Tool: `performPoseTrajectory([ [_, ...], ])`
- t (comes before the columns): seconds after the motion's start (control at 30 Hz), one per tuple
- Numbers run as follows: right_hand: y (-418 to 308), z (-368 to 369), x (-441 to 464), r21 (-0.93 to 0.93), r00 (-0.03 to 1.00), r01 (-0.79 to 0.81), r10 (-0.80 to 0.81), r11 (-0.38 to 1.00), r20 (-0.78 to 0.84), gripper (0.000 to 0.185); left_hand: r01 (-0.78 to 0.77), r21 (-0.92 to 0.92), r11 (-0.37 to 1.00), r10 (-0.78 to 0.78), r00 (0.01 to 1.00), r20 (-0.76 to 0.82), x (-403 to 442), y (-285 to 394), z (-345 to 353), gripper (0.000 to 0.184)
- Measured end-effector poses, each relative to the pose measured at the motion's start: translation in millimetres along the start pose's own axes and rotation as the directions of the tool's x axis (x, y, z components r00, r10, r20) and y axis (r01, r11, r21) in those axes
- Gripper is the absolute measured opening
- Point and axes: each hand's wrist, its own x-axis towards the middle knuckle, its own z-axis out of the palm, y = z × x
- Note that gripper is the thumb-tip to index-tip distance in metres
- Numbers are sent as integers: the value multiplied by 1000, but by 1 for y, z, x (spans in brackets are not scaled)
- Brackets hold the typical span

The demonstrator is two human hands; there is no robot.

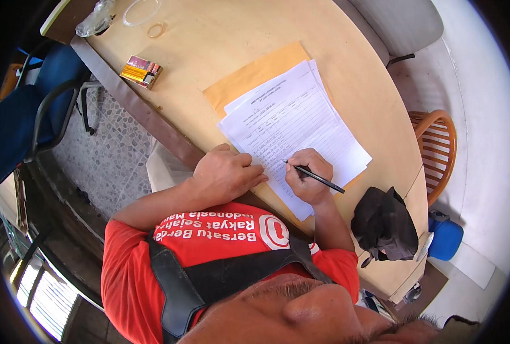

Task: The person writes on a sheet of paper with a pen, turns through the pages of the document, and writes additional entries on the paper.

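Observation:
A black pen (319, 179) is held by my right hand (308, 175), its tip touching a printed sheet (283, 123) with rows of handwriting. Curled into a loose fist, my left hand (227, 172) rests on the desk at the near left edge of the same sheet, with nothing visible in it. More white sheets lie beneath the top one, slightly fanned out. Under the stack sits a yellow-brown envelope (220, 89), showing at the far side.
On the desk (209, 40) are a cigarette pack with a yellow lighter (141, 71), a tape roll (156, 30), a clear ring, a plastic bag (95, 18) and black cloth (384, 223). Blue chair (54, 86) stands left; wooden chair (438, 149) and grey chair (407, 20) right.

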Motion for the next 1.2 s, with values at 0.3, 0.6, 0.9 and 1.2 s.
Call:
performPoseTrajectory([
  [0.3, 4, 1, 2, 13, 1000, 19, -19, 1000, 6, 16, -13, 8, 1000, 14, 1000, -5, -2, -2, 3, 17],
  [0.6, 5, 1, 0, 26, 1000, 28, -28, 999, 1, 16, -77, 19, 997, 78, 997, -17, -1, -2, 3, 16],
  [0.9, 5, 3, 2, -3, 998, 57, -57, 998, 0, 17, -49, 14, 999, 49, 998, 30, 0, -1, 0, 16],
  [1.2, 3, 3, 3, -13, 999, 47, -47, 999, 16, 17, -43, -3, 999, 43, 999, 12, 2, -1, -1, 15],
])
